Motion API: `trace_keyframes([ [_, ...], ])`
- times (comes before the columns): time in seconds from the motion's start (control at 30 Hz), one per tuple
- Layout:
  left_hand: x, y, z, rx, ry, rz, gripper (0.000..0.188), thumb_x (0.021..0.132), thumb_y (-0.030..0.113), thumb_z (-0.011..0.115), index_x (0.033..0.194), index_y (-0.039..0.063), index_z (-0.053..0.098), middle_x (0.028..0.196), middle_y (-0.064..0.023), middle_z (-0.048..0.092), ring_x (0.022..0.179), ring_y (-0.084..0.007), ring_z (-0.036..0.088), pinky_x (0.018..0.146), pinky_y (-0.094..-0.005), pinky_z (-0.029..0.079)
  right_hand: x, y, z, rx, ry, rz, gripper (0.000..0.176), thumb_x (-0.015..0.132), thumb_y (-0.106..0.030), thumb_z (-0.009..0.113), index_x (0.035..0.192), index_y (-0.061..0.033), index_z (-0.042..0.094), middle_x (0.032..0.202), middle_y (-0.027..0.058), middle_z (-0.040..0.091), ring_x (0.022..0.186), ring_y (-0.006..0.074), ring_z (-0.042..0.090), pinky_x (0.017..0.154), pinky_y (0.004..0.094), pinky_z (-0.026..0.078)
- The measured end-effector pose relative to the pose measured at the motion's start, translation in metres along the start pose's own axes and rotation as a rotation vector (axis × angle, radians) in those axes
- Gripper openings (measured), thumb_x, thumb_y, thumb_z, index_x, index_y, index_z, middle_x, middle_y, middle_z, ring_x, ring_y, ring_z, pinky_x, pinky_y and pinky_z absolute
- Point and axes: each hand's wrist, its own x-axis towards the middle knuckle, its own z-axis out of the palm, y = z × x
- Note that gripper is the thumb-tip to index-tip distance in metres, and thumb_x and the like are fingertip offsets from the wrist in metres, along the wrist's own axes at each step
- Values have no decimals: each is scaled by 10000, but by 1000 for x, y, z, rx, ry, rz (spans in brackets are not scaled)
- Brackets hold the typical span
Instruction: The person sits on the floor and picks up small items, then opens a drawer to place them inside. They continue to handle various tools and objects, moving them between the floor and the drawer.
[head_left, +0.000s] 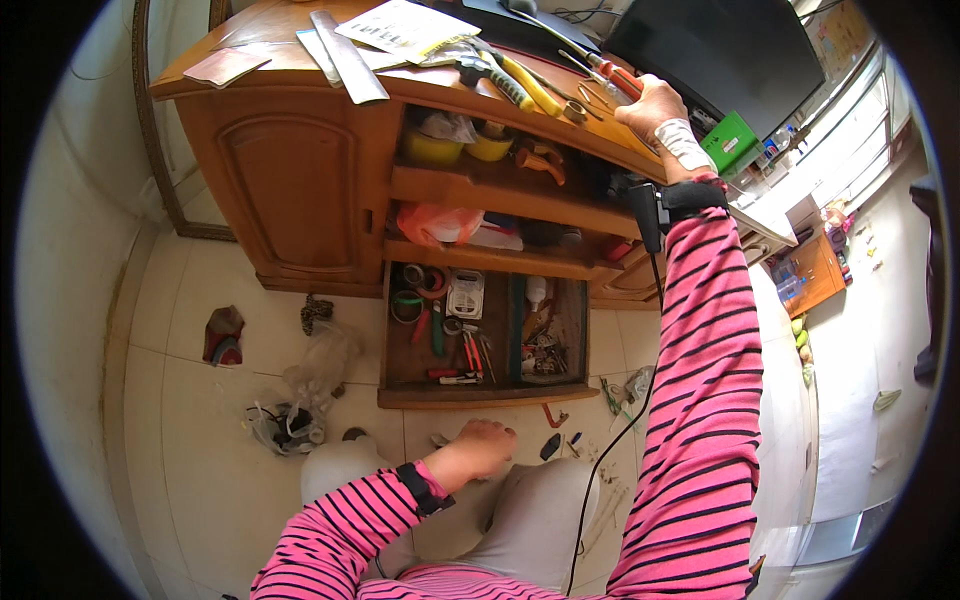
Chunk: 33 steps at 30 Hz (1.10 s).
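Note:
My right hand (654, 109) reaches to the wooden cabinet's top, its fingers around the red handle of a screwdriver (619, 77). Beside that handle lies a second screwdriver (592, 69) with a clear handle. Nearby on the top are a yellow-handled tool (531, 86), a black-and-grey tool handle (510, 86) and a small tape roll (574, 112). My left hand (480, 448) is low between my knees, fingers curled, palm hidden. Ahead of it an open drawer (487, 396) holds tape rolls (407, 306), red-handled pliers (471, 352) and a plastic package (466, 294).
A metal ruler-like strip (349, 60) overhangs the top's edge. Behind stand a dark monitor (712, 56) and a green box (730, 142). A black cable (609, 450) hangs from my right wrist. Plastic bags (289, 427) and small scraps (551, 447) lie on the tiled floor.

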Motion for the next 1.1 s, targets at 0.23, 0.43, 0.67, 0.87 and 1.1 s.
trace_keyframes([
  [0.23,-11,6,-19,121,139,-19,221,754,58,564,962,17,625,972,-178,636,945,-360,611,790,-457,485,-125,43,5,597,252,75,337,684,-212,760,934,-6,664,784,100,677,720,189,649,690,318,511],
  [0.43,-22,26,-24,-77,473,304,83,740,106,592,790,46,563,703,-97,587,672,-296,606,575,-404,484,-341,24,78,1310,19,637,275,747,-16,700,998,31,597,810,87,648,640,168,612,593,262,499],
  [0.67,-23,39,-25,-159,706,355,176,722,103,628,890,53,615,682,-58,586,636,-245,604,546,-353,485,-443,11,192,1174,-863,616,237,781,-121,694,993,-45,619,811,77,637,643,190,611,568,307,491],
  [0.87,-14,35,-31,-164,720,306,163,736,109,633,889,51,621,686,-71,593,640,-255,608,548,-353,490,-441,-49,295,1182,-899,992,136,731,-101,721,813,-44,629,698,67,613,619,197,605,494,290,463],
  [1.1,-13,30,-42,-277,799,272,156,692,85,583,842,41,586,658,-74,543,622,-250,583,555,-356,482,-431,-119,383,1408,-643,1217,163,692,-26,737,762,19,597,623,83,584,449,185,529,388,332,394],
])
